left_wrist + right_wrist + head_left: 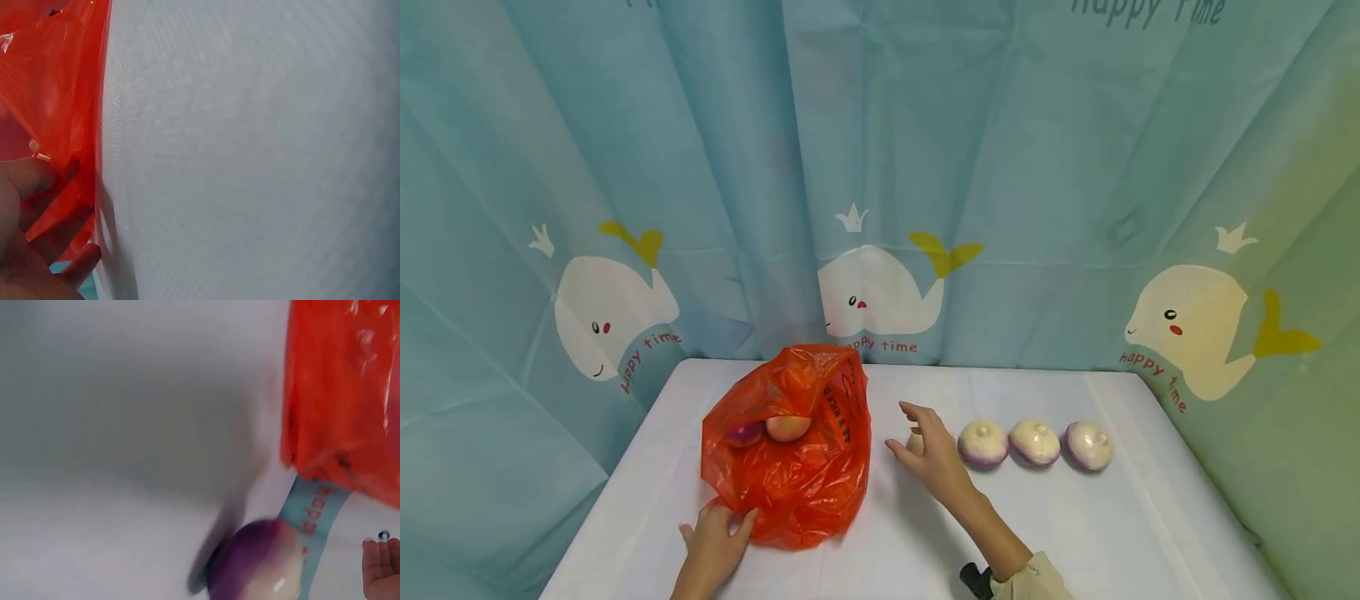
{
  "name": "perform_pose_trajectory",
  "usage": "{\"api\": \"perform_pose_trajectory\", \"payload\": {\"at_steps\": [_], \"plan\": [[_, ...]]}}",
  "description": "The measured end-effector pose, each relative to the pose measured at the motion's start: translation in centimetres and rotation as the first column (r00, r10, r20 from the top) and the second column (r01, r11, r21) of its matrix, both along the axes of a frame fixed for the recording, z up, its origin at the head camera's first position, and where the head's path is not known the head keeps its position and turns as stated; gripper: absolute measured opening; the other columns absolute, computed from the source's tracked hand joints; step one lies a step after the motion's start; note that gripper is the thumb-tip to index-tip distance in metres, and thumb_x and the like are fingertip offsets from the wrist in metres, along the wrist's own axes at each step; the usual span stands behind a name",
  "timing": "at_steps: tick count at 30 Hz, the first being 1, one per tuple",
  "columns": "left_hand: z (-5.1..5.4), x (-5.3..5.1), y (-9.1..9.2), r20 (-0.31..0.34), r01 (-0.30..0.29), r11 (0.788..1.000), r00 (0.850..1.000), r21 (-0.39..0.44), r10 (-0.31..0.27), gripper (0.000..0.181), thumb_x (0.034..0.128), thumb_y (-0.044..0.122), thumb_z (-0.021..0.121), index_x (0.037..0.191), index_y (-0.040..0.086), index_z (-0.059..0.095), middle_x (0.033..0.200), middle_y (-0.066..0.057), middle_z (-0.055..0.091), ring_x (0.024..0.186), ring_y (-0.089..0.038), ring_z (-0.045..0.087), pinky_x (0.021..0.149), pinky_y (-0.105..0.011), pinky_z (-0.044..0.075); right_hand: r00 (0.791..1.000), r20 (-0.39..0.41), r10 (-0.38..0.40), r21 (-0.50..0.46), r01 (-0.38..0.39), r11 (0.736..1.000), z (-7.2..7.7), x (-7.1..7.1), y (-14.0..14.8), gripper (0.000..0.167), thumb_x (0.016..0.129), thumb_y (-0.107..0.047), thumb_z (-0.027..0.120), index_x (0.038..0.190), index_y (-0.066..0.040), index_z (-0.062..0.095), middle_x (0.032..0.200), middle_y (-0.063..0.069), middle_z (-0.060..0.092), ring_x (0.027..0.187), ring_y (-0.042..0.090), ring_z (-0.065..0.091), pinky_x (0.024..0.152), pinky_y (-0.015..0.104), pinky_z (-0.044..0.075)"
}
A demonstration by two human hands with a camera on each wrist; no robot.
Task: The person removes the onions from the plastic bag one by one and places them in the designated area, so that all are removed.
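Note:
A red plastic bag (805,500) stands at the left of the table with its mouth facing me. Inside it show an orange-tinted round thing (788,427) and a purple one (745,434). My left hand (713,537) pinches the bag's near lower rim between thumb and fingers, as the left wrist view also shows around the red plastic (56,81). Right of the bag, my right hand (942,471) hovers with spread fingers, holding nothing. Partly behind it sits a purple-and-white turnip (915,442), apparently the turnip (256,565) low in the right wrist view.
Three more turnips stand in a row to the right: one turnip (983,442), a second turnip (1035,442) and a third turnip (1087,445). The white table (1150,533) ends at a blue curtain (1037,167) printed with whales.

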State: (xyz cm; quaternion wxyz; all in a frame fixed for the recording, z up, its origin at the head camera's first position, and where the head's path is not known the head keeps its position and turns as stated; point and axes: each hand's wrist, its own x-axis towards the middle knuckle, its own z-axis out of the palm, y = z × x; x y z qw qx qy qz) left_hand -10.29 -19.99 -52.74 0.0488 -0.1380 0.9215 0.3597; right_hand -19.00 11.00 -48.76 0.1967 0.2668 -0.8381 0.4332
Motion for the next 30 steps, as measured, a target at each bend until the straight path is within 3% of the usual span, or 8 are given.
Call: {"api": "perform_pose_trajectory", "payload": {"at_steps": [7,13,17,22,30], "plan": [[0.0,0.1,0.0,-0.001,0.002,1.000,1.000,-0.017,-0.002,0.042,0.0882,0.026,0.066,0.114,-0.007,0.059,0.118,-0.027,0.056,0.118,-0.048,0.037,0.091,-0.077,-0.006,0.993,-0.022,0.119,-0.024,-0.119,0.993,0.4,0.3,-2.8,0.053,0.080,-0.009,0.075,0.126,0.002,0.052,0.121,0.015,0.056,0.102,0.025,0.056,0.083,0.037,0.051],[-0.1,0.1,0.0,-0.004,-0.003,1.000,1.000,-0.001,0.003,0.045,0.0877,0.027,0.067,0.117,-0.006,0.058,0.120,-0.026,0.055,0.118,-0.047,0.037,0.091,-0.075,-0.009,0.972,-0.020,0.233,0.010,-0.233,0.972,0.8,0.7,-4.6,0.047,0.084,-0.013,0.072,0.126,-0.005,0.053,0.119,0.008,0.057,0.104,0.023,0.056,0.088,0.033,0.049],[-0.1,0.1,-0.1,-0.002,-0.002,1.000,1.000,0.009,0.002,0.046,0.0875,0.027,0.067,0.118,-0.006,0.058,0.120,-0.027,0.054,0.118,-0.048,0.037,0.091,-0.075,-0.010,0.963,0.023,0.267,0.025,-0.268,0.963,0.9,0.7,-5.9,0.046,0.085,-0.017,0.071,0.126,-0.008,0.053,0.118,0.003,0.056,0.107,0.017,0.055,0.090,0.031,0.047],[-0.1,0.1,-0.1,-0.002,0.003,1.000,1.000,0.002,-0.003,0.046,0.0878,0.027,0.067,0.116,-0.007,0.058,0.119,-0.027,0.055,0.118,-0.048,0.037,0.091,-0.076,-0.008,0.960,0.131,0.248,0.069,-0.258,0.964,0.6,0.2,-7.5,0.045,0.085,-0.019,0.071,0.125,-0.008,0.054,0.114,0.002,0.057,0.101,0.013,0.055,0.087,0.030,0.049],[0.1,0.1,-0.1,-0.013,0.008,1.000,1.000,-0.004,-0.008,0.045,0.0876,0.027,0.067,0.115,-0.008,0.059,0.118,-0.027,0.055,0.117,-0.048,0.038,0.090,-0.077,-0.007,0.959,0.245,0.140,0.158,-0.182,0.970,0.1,-0.9,-9.7,0.050,0.083,-0.020,0.073,0.125,-0.002,0.053,0.113,0.012,0.056,0.099,0.021,0.057,0.085,0.025,0.050]]}}
